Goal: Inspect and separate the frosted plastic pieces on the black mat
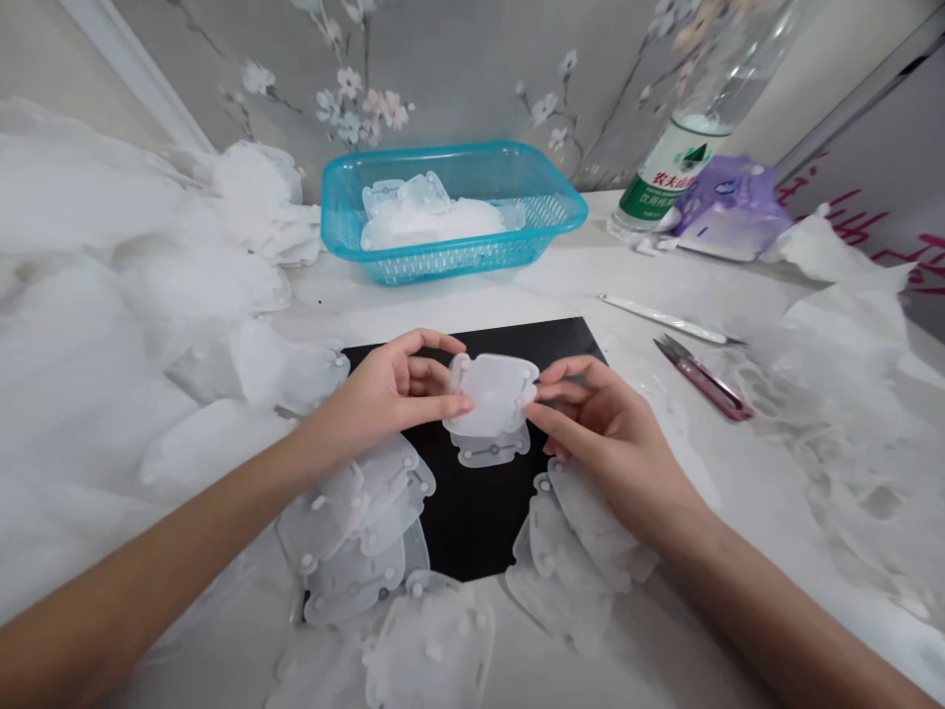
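Between my two hands is a translucent white plastic piece (493, 389) with rounded corners and small round bumps, held above a black board (479, 522). My left hand (403, 389) pinches its left edge between thumb and fingers. At the right edge, the thumb and fingertips of my right hand (601, 409) close on it. A second similar piece (493, 450) shows just below the held one; whether the two touch, I cannot tell. More such pieces lie overlapped on the left (361, 532) and right (572, 551) of the board, with another pile piece (432, 640) at the front.
A blue plastic basket (454, 261) with similar pieces stands at the back. Large white piles (89, 295) cover the left side. To the right are red snips (701, 379), a slim pen-like tool (661, 317), a water bottle (664, 177), a purple packet (734, 202) and translucent scraps (856, 423).
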`<control>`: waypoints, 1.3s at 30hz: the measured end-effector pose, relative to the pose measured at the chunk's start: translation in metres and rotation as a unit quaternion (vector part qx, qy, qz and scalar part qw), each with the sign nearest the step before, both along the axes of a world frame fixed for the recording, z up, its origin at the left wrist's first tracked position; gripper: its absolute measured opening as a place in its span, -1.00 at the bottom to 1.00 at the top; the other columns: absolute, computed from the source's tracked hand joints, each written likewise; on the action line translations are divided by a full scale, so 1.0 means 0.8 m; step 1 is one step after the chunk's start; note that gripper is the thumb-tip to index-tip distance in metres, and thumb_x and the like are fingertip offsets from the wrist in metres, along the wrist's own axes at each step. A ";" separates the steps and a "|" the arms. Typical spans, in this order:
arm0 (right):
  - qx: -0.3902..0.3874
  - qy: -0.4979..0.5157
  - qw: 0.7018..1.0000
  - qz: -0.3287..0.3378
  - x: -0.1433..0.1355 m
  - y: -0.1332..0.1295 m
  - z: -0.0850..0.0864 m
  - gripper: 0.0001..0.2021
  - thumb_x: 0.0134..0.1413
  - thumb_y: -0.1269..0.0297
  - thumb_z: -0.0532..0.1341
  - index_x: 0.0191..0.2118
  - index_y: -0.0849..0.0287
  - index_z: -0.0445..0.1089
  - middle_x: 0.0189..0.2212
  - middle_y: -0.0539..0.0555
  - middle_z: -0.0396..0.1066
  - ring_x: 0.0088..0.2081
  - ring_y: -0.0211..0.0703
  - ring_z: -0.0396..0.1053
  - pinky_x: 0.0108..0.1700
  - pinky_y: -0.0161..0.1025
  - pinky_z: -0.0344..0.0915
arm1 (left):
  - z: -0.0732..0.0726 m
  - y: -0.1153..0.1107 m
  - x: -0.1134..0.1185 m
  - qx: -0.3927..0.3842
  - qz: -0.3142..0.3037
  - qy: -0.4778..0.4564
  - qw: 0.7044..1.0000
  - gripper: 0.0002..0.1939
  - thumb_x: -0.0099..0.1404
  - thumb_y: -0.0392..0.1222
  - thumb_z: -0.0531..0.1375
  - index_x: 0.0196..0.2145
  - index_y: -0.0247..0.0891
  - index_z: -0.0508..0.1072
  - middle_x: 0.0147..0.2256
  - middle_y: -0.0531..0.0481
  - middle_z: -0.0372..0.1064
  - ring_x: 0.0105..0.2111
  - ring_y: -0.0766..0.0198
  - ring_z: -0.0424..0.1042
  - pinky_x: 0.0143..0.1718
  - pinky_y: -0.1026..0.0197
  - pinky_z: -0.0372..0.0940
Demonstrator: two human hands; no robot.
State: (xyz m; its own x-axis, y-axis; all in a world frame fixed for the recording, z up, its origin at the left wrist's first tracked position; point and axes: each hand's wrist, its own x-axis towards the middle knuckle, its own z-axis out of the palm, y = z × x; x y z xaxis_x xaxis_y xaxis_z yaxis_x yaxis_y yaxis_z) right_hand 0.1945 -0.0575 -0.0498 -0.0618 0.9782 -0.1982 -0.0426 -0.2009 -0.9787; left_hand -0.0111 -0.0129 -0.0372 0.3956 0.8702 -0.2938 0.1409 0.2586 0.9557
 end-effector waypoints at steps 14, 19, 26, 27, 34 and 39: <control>-0.039 0.028 0.999 -0.004 0.005 0.001 0.004 -0.82 -0.07 0.15 0.38 -0.34 0.11 0.52 -0.50 -0.07 0.41 -0.58 -0.47 0.16 -0.52 -0.51 0.23 | 0.005 -0.002 -0.005 -0.049 0.003 -0.069 0.996 -0.87 0.18 -0.23 0.24 -0.29 -0.30 0.50 -0.51 0.09 0.45 -0.52 0.42 0.43 -0.46 0.44 0.37; -0.049 0.025 0.998 -0.010 0.005 0.003 0.004 -0.82 -0.08 0.15 0.39 -0.35 0.11 0.52 -0.51 -0.07 0.41 -0.56 -0.46 0.21 -0.53 -0.53 0.22 | 0.006 -0.002 -0.007 -0.055 -0.009 -0.109 0.993 -0.87 0.18 -0.26 0.22 -0.28 -0.28 0.52 -0.48 0.08 0.47 -0.50 0.41 0.45 -0.43 0.42 0.39; -0.056 0.024 0.998 -0.016 0.004 0.003 0.004 -0.81 -0.10 0.15 0.39 -0.36 0.12 0.50 -0.49 -0.07 0.42 -0.55 -0.46 0.22 -0.53 -0.52 0.21 | 0.007 -0.003 -0.007 -0.036 -0.030 -0.113 0.992 -0.85 0.15 -0.26 0.24 -0.27 -0.27 0.50 -0.46 0.08 0.49 -0.48 0.40 0.47 -0.42 0.41 0.38; -0.057 0.024 0.998 -0.017 0.004 0.003 0.003 -0.81 -0.09 0.15 0.39 -0.36 0.12 0.49 -0.48 -0.07 0.42 -0.55 -0.45 0.23 -0.53 -0.52 0.21 | 0.007 -0.004 -0.007 -0.033 -0.034 -0.109 0.993 -0.84 0.14 -0.26 0.25 -0.27 -0.27 0.50 -0.45 0.07 0.49 -0.47 0.39 0.47 -0.41 0.40 0.38; -0.069 0.015 0.997 -0.004 0.005 0.004 -0.001 -0.76 -0.01 0.08 0.33 -0.32 0.14 0.47 -0.37 -0.02 0.47 -0.57 -0.46 0.15 -0.48 -0.43 0.25 | 0.016 0.001 -0.004 0.021 0.013 -0.059 0.998 -0.89 0.10 -0.32 0.26 -0.35 -0.29 0.47 -0.49 0.11 0.43 -0.54 0.44 0.41 -0.51 0.43 0.32; -0.022 -0.057 0.998 -0.010 0.002 0.000 0.001 -0.74 0.09 0.04 0.23 -0.29 0.15 0.43 -0.36 0.03 0.48 -0.52 -0.37 0.22 -0.44 -0.35 0.28 | 0.041 0.044 -0.016 0.244 0.229 -0.062 0.940 -0.82 0.14 -0.41 0.22 -0.27 -0.26 0.49 -0.45 0.12 0.46 -0.45 0.43 0.45 -0.41 0.39 0.36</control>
State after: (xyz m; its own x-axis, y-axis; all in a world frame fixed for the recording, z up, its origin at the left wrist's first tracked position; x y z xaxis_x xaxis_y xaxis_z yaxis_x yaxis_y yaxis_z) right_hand 0.1963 -0.0573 -0.0490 -0.0159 0.9695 -0.2448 0.0648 -0.2433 -0.9678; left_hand -0.0237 0.0226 -0.0047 -0.0494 0.9768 0.2084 0.0019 -0.2086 0.9780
